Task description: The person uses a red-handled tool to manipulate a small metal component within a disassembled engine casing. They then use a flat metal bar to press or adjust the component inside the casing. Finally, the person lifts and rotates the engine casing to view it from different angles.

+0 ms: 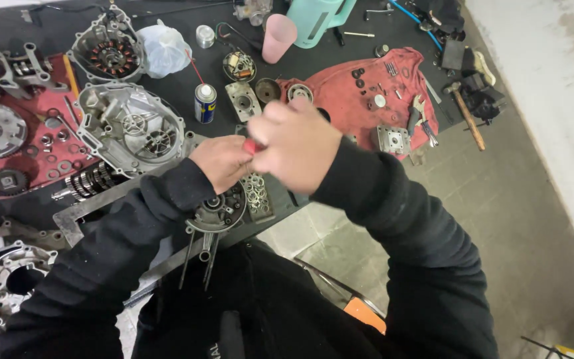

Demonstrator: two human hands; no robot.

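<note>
Right now both hands meet at frame centre over the dark counter (340,53). Left hand (224,161) is curled into a loose fist, fingers closed round a red tool handle (250,146), of which only a small bit shows btw. the two hands. Right hand (297,143) sits just beside it at 3 o'clock, fingers bunched and closed over the same handle; it is blurred, so the exact grip can't be told. Directly below the hands, at 6 o'clock, lies a round engine cover (219,211) with a tray of washers (258,196) touching its right edge. At 9 o'clock from the hands sits a big grey engine case (131,126), w/ a gear shaft (88,183) just below it. A blue-and-yellow spray can (204,102) stands upright at 11 o'clock. At 1 o'clock a red rag (360,100) carries small parts, and a hammer (466,113) lies further out at 2 o'clock. A pink cup (278,37) stands at 12 o'clock, near the far edge.
</note>
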